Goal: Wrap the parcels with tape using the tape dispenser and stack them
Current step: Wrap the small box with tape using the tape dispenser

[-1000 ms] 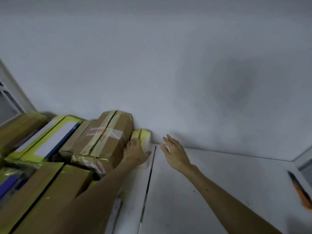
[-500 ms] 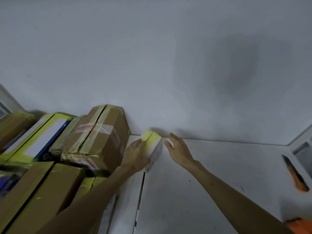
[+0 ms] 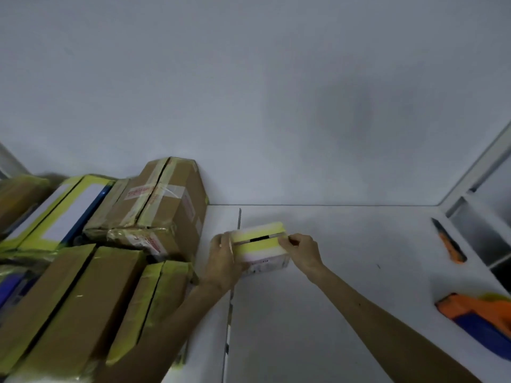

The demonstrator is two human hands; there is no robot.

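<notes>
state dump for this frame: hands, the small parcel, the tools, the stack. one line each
small parcel: on the table, held at both ends, dark gap along top seam
left hand: grips the parcel's left end
right hand: grips its right end
tape dispenser: lying on the table, untouched
utility knife: lying on the table, blade unclear
brown parcel: taped, on top of the pile at left

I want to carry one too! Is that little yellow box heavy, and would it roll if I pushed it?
Probably light: the left hand and right hand hold the small yellow-taped box by its ends. It would likely slide, not roll, since its sides look flat. It seems stiff: its edges look straight under their grip.
</notes>
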